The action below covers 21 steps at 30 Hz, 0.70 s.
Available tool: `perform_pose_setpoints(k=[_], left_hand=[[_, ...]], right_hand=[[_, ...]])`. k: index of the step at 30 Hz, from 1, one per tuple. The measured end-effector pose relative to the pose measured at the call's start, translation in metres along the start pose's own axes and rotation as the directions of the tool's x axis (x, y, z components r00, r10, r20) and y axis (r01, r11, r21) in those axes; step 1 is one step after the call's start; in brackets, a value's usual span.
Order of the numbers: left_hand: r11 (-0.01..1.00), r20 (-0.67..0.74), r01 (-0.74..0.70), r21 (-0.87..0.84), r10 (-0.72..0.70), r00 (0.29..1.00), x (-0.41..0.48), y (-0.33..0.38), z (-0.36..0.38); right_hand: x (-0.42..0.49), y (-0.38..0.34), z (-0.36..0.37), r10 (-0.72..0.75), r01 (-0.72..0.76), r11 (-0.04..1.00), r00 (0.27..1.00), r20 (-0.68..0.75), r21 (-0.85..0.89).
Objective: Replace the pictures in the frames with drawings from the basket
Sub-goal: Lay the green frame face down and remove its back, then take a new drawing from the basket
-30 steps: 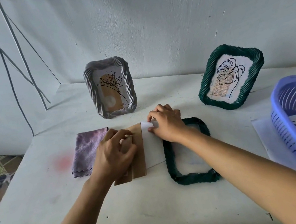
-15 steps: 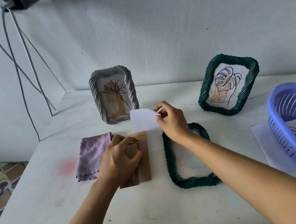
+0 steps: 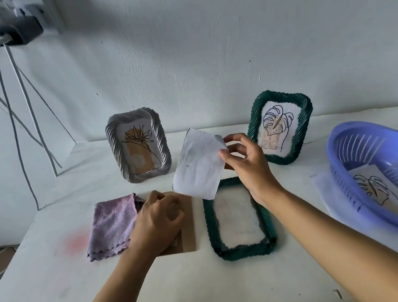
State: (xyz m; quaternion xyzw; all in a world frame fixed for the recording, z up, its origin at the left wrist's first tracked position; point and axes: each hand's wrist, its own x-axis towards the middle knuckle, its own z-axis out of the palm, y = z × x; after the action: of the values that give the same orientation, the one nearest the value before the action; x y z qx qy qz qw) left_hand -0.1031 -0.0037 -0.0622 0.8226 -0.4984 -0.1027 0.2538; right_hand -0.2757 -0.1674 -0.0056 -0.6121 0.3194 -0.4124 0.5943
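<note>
White table [image 3: 60, 301]. Big blue basket [image 3: 363, 149] w/ drawing [image 3: 379, 191] well right of right grip [image 3: 249, 166]. Empty green frame [image 3: 244, 251] flat just below it. Brown backing [image 3: 189, 230] pinched under curled left grip [image 3: 154, 224]. White pic [image 3: 197, 166] pinched in right grip, above table.

I saw one green frame [image 3: 246, 252] lying flat and open, its brown backing board [image 3: 188, 226] just left. A white sheet [image 3: 199, 166] was held tilted above them. A leaf drawing [image 3: 376, 189] lay in the blue basket [image 3: 362, 143].
</note>
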Motion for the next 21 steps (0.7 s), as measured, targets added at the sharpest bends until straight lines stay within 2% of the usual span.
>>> perform_pose_setpoints(k=[6,13,18,21], left_hand=[[1.0,0.032,-0.002,0.004,0.002,0.999,0.0,0.006,0.005],[0.996,0.007,0.005,0.091,-0.006,1.0,0.002,0.014,0.008],[0.991,-0.045,-0.106,-0.083,0.103,0.994,-0.001,0.068,-0.001],[0.911,0.072,-0.103,-0.399,0.143,0.987,-0.003,0.111,-0.005]], right_hand=[[-0.016,-0.009,-0.037,0.039,-0.036,0.998,0.998,-0.05,0.058],[-0.03,-0.012,-0.07,-0.024,0.02,0.999,0.995,-0.1,-0.044],[-0.036,-0.015,-0.085,-0.092,0.072,0.978,0.991,-0.098,-0.197],[-0.04,-0.019,-0.091,-0.124,0.102,0.968,0.989,-0.084,-0.229]])
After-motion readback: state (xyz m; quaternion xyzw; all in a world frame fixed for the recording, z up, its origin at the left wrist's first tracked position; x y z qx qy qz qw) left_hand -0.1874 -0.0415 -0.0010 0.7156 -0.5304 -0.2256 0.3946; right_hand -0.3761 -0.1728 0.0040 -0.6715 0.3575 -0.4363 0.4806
